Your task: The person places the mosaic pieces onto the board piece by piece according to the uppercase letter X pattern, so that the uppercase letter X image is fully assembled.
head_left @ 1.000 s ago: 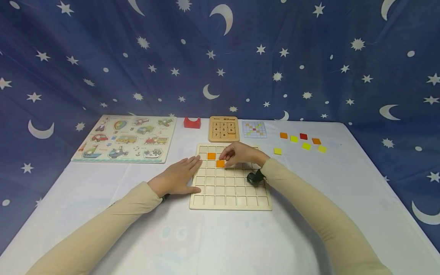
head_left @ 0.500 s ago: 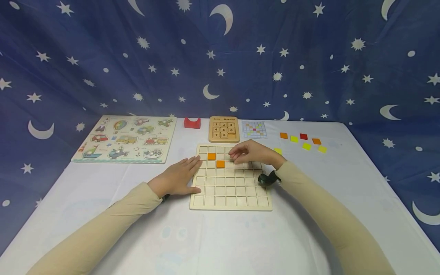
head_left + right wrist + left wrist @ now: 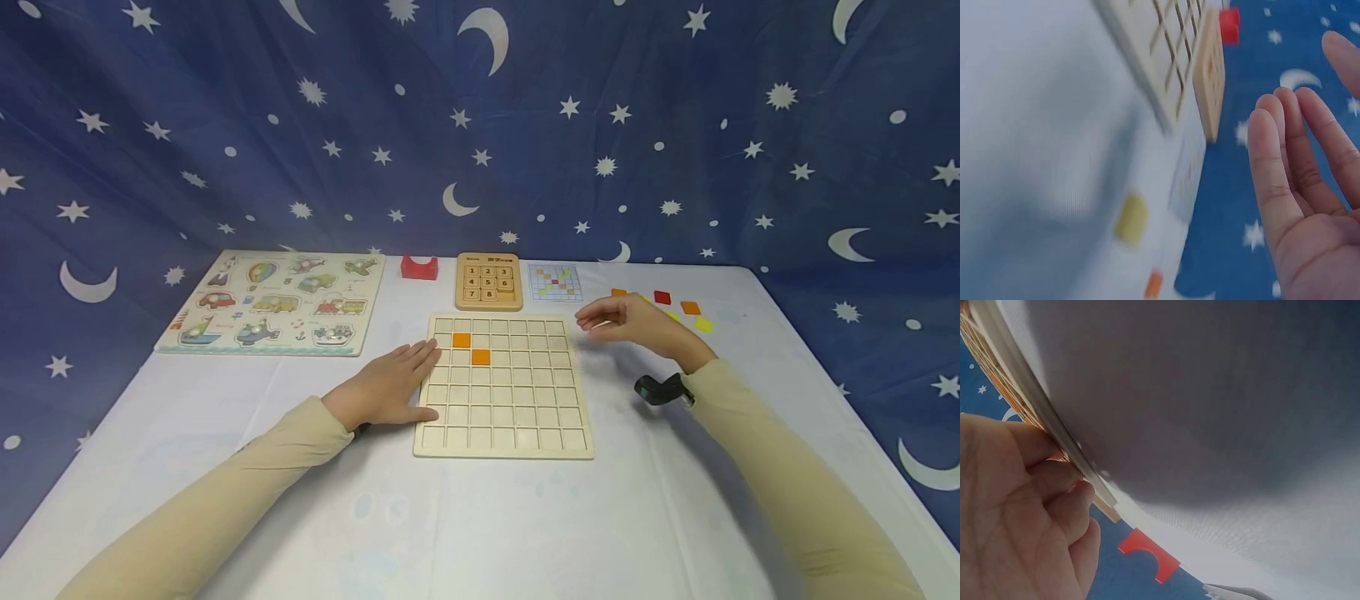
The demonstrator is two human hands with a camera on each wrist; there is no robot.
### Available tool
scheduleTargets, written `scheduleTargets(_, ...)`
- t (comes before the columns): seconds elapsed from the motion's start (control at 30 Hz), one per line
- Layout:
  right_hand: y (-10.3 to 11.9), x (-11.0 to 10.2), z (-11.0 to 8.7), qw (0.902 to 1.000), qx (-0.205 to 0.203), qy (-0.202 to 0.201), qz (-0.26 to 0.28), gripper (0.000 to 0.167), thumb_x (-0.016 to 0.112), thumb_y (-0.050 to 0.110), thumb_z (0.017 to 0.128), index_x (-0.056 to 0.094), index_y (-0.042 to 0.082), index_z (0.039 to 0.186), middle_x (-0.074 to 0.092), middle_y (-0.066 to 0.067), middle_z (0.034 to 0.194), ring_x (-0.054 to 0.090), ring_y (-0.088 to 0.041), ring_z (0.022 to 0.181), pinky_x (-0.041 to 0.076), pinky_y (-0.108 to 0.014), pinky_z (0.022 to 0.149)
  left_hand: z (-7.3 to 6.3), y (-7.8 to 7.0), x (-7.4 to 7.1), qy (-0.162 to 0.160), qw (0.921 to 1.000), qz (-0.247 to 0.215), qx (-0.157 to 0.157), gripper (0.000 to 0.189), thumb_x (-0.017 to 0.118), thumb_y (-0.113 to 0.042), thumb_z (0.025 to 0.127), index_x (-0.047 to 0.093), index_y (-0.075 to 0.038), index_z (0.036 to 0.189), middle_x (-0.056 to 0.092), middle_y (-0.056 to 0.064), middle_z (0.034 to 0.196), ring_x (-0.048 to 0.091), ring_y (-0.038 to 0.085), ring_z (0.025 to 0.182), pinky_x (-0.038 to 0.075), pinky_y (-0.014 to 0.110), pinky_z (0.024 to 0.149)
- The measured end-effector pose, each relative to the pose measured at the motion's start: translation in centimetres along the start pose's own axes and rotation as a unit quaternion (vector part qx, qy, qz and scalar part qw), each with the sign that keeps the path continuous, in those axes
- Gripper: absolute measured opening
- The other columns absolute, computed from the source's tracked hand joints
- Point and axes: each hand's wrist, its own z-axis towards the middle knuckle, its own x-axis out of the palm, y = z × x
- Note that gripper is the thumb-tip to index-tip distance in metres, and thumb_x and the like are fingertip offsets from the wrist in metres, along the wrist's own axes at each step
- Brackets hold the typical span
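A pale wooden grid board point(image 3: 517, 396) lies mid-table. Two orange square tiles point(image 3: 481, 357) sit in its upper-left cells, diagonal to one another. My left hand point(image 3: 386, 387) rests along the board's left edge, fingers extended. In the left wrist view its fingertips point(image 3: 1088, 490) meet the board's rim. Off the board's upper right corner, my right hand point(image 3: 637, 323) hovers over the table with nothing in it. Beyond it are loose tiles: a red one point(image 3: 662, 297), an orange one point(image 3: 691, 308) and a yellow one point(image 3: 703, 325). Others are partly covered by that hand. Another yellow tile point(image 3: 1131, 219) shows in the right wrist view.
Along the back stand a vehicle picture puzzle point(image 3: 296, 287), a red block with a curved notch point(image 3: 419, 268), a wooden number puzzle point(image 3: 488, 305) and a coloured pattern card point(image 3: 556, 283). A dark blue curtain point(image 3: 360, 108) with stars and moons hangs behind the table.
My right hand has let go of the lower orange tile, leaving it in its cell, and moved right, off the board toward the loose tiles. The left hand has stayed put.
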Motion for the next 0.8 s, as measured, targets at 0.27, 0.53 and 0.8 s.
scheduleTargets(0.27,-1.4,-4.6,-1.8,0.995,0.032,-0.091,-0.023,0.05,0.07,0.018,0.085,0.054,-0.004,0.127,0.06,-0.012,0.127,0.062,-0.001,0.095,0.054,-0.016,0.082,-0.1,0.0,-0.1,-0.002,1.0,-0.004,-0.001,0.094,0.049,-0.061,0.088,0.018,0.003,0.148,0.016,0.019,0.156,0.018,0.031,0.145,0.019,0.043,0.12)
scheduleTargets(0.53,-4.2,-9.1,-1.7,0.9863,0.079,-0.14,-0.037,0.052,0.069,0.025,0.086,0.053,0.003,0.13,0.063,0.021,0.101,0.061,0.006,0.09,0.052,-0.024,0.091,0.1,0.2,0.2,0.0,1.0,-0.004,-0.002,0.094,0.048,-0.062,0.088,0.017,0.002,0.149,0.015,0.018,0.157,0.017,0.03,0.146,0.019,0.043,0.12)
scheduleTargets(0.8,-6.7,-10.8,-0.5,0.9783,0.126,-0.158,-0.045,0.056,0.065,0.023,0.089,0.046,0.0,0.136,0.056,-0.012,0.131,0.057,0.0,0.094,0.035,-0.049,0.11,0.1,0.2,0.2,0.002,0.9999,-0.014,-0.001,0.094,0.048,-0.062,0.088,0.016,0.002,0.149,0.014,0.018,0.157,0.016,0.03,0.146,0.018,0.043,0.12)
